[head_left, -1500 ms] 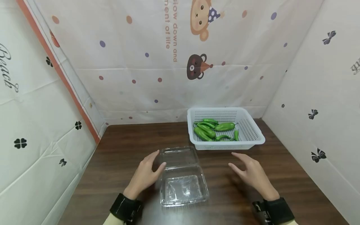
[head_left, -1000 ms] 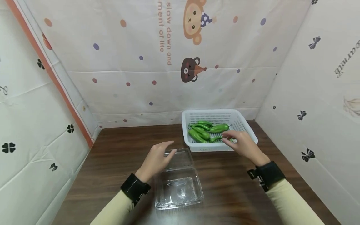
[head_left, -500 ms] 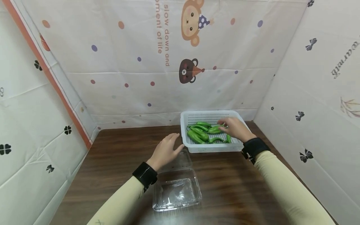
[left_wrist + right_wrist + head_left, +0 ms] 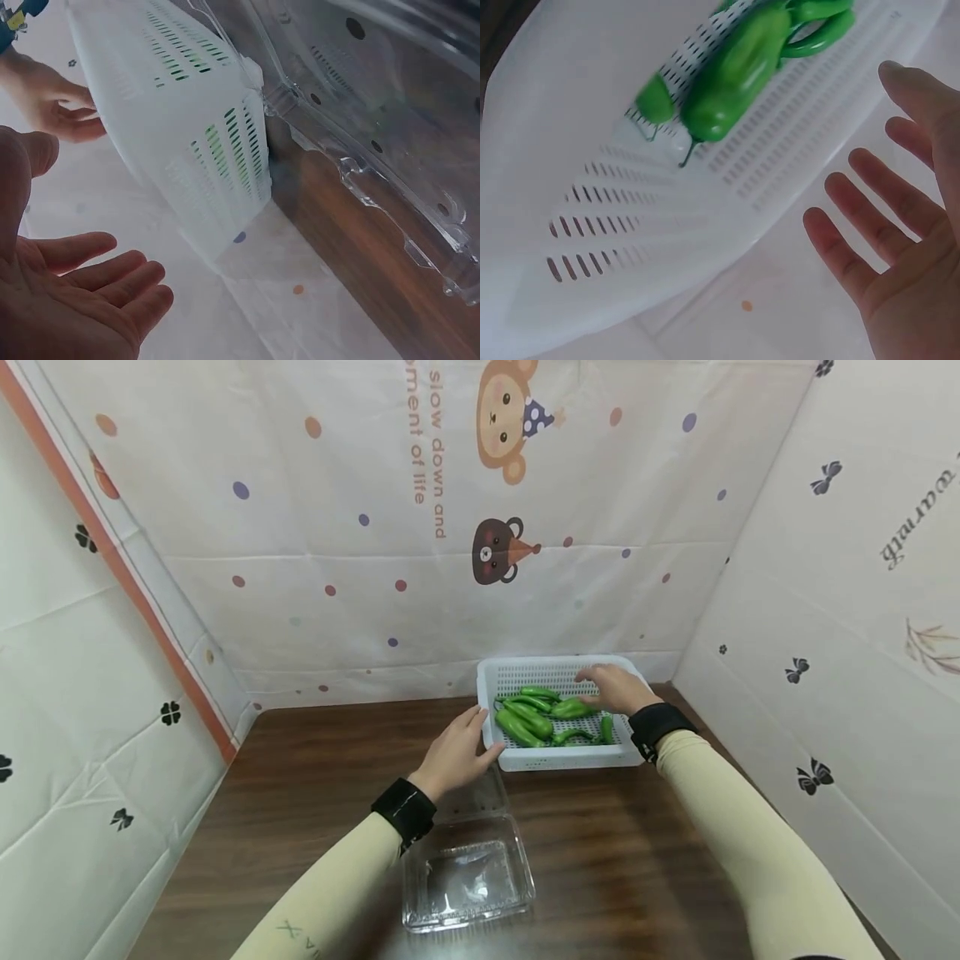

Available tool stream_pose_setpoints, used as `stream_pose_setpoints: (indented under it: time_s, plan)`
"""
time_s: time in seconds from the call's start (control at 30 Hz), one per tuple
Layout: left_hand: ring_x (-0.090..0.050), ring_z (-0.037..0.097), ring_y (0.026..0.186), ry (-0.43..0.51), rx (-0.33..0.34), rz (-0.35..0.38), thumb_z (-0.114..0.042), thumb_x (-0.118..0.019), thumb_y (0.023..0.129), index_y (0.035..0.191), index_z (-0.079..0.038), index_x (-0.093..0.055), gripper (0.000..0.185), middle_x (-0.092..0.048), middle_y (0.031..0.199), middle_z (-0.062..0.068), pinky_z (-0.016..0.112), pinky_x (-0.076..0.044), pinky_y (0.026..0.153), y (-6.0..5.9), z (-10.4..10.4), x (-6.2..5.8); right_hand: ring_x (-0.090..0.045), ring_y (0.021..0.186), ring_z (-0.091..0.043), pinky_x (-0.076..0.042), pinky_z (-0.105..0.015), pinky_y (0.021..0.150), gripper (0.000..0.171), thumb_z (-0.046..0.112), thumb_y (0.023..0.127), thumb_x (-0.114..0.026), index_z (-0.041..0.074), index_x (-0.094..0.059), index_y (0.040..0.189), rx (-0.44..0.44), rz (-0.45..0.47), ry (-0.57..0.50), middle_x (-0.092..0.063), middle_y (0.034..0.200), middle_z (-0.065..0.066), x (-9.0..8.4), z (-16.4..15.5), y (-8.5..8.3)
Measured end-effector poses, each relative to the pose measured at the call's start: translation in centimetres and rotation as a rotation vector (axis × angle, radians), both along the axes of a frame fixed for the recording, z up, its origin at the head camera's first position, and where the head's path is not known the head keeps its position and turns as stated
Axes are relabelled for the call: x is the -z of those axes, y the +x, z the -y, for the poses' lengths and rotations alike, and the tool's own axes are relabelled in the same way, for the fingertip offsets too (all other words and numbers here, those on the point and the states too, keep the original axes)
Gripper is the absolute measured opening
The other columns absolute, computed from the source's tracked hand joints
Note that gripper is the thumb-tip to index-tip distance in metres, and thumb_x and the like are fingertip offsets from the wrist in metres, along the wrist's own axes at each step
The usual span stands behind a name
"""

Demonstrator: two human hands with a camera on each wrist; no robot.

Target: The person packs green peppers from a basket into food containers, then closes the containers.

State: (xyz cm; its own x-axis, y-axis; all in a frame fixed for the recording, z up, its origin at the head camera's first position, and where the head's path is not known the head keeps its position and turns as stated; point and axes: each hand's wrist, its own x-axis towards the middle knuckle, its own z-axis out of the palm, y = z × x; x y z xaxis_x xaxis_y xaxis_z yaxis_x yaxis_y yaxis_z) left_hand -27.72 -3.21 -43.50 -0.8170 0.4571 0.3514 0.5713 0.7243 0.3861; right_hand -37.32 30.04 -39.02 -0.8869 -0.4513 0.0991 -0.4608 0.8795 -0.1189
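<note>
A white perforated plastic basket [image 4: 570, 758] stands at the back of the table, with several green peppers [image 4: 528, 720] lying in it. My right hand [image 4: 617, 690] hovers over the basket's right side. In the right wrist view its fingers [image 4: 847, 240] are spread, with a large green pepper [image 4: 739, 71] beyond them and nothing held. Beside the basket's left front corner is my left hand [image 4: 454, 755], fingers loosely extended and holding nothing; whether it touches the rim I cannot tell. A clear plastic clamshell box [image 4: 471, 883] lies open, its lid partly hidden under my left hand.
Brown wood-grain table [image 4: 315, 793] carries the basket and box. A printed white cloth [image 4: 360, 610] hangs close behind the basket, and another white cloth sheet [image 4: 795, 610] hangs on the right side.
My right hand has moved forward and left from the table's right side to over the basket. My left hand has moved forward and right, from beside the box to the basket's left corner.
</note>
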Motion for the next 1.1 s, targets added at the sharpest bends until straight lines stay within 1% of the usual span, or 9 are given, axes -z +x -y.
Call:
stream_pose_setpoints:
  time_s: [0.2, 0.27, 0.4, 0.57, 0.67, 0.77, 0.87, 1.03, 1.1]
  plan:
    - [-0.046, 0.044, 0.139, -0.037, -0.004, 0.034, -0.041, -0.064, 0.101, 0.151, 0.008, -0.042, 0.073, -0.041, 0.154, 0.031, 0.052, -0.042, 0.113, -0.1, -0.3, 0.3, -0.059, 0.123, -0.041, -0.05, -0.055, 0.1, 0.047, 0.018, 0.094, -0.077, 0.001, -0.064, 0.135, -0.002, 0.065, 0.068, -0.062, 0.135, -0.023, 0.9, 0.5, -1.6]
    - [-0.046, 0.045, 0.138, -0.043, -0.006, 0.036, -0.041, -0.065, 0.101, 0.151, 0.008, -0.042, 0.074, -0.042, 0.153, 0.032, 0.053, -0.042, 0.114, -0.1, -0.3, 0.4, -0.057, 0.126, -0.042, -0.049, -0.055, 0.101, 0.049, 0.018, 0.094, -0.077, 0.001, -0.062, 0.138, -0.002, 0.087, 0.108, -0.061, 0.137, -0.024, 1.1, 0.7, -2.2]
    - [-0.046, 0.046, 0.138, -0.049, 0.0, 0.036, -0.041, -0.066, 0.1, 0.151, 0.008, -0.041, 0.075, -0.042, 0.153, 0.032, 0.053, -0.041, 0.114, -0.2, -0.5, 0.2, -0.056, 0.127, -0.042, -0.049, -0.055, 0.102, 0.052, 0.018, 0.093, -0.078, 0.002, -0.061, 0.139, 0.033, 0.114, 0.161, -0.06, 0.138, -0.023, 1.1, 0.8, -3.2]
    - [-0.046, 0.044, 0.139, -0.082, 0.003, 0.048, -0.044, -0.065, 0.1, 0.153, 0.007, -0.038, 0.078, -0.041, 0.154, 0.03, 0.051, -0.041, 0.114, -0.6, -0.8, -0.2, -0.058, 0.125, -0.042, -0.049, -0.056, 0.102, 0.052, 0.015, 0.091, -0.08, 0.001, -0.062, 0.137, 0.04, 0.137, 0.151, -0.061, 0.137, -0.023, 0.9, 1.2, -4.1]
    - [-0.045, 0.044, 0.139, -0.086, 0.0, 0.048, -0.044, -0.066, 0.1, 0.153, 0.008, -0.038, 0.079, -0.041, 0.155, 0.029, 0.051, -0.04, 0.115, -0.7, -0.9, -0.5, -0.058, 0.125, -0.041, -0.05, -0.055, 0.101, 0.053, 0.013, 0.091, -0.08, 0.0, -0.061, 0.139, 0.035, 0.154, 0.141, -0.061, 0.138, -0.023, 1.1, 1.4, -4.6]
    - [-0.045, 0.042, 0.141, -0.081, -0.002, 0.05, -0.043, -0.067, 0.099, 0.152, 0.009, -0.039, 0.08, -0.042, 0.154, 0.029, 0.051, -0.037, 0.117, -0.9, -1.0, -0.4, -0.06, 0.123, -0.04, -0.051, -0.054, 0.099, 0.053, 0.011, 0.091, -0.08, 0.001, -0.061, 0.139, 0.023, 0.155, 0.144, -0.062, 0.136, -0.023, 1.8, 1.5, -5.2]
    - [-0.043, 0.04, 0.143, -0.088, 0.0, 0.065, -0.043, -0.068, 0.098, 0.152, 0.011, -0.037, 0.082, -0.042, 0.155, 0.029, 0.051, -0.035, 0.119, -1.0, -1.1, 0.0, -0.061, 0.12, -0.04, -0.052, -0.053, 0.097, 0.052, 0.008, 0.088, -0.082, 0.001, -0.063, 0.136, 0.017, 0.148, 0.147, -0.065, 0.132, -0.022, 2.6, 1.4, -5.6]
    - [-0.04, 0.039, 0.145, -0.109, 0.011, 0.1, -0.046, -0.068, 0.098, 0.154, 0.01, -0.034, 0.086, -0.039, 0.157, 0.028, 0.052, -0.032, 0.12, -1.1, -1.5, 0.5, -0.063, 0.117, -0.04, -0.054, -0.052, 0.096, 0.052, 0.005, 0.082, -0.086, 0.001, -0.067, 0.131, 0.029, 0.145, 0.154, -0.067, 0.128, -0.02, 3.9, 0.6, -6.0]
    - [-0.039, 0.038, 0.146, -0.117, 0.013, 0.107, -0.048, -0.067, 0.098, 0.154, 0.01, -0.034, 0.087, -0.039, 0.157, 0.027, 0.052, -0.031, 0.121, -1.1, -1.6, 0.6, -0.063, 0.118, -0.04, -0.054, -0.052, 0.096, 0.051, 0.005, 0.083, -0.086, 0.0, -0.068, 0.13, 0.031, 0.155, 0.157, -0.067, 0.128, -0.02, 4.3, 0.3, -6.1]
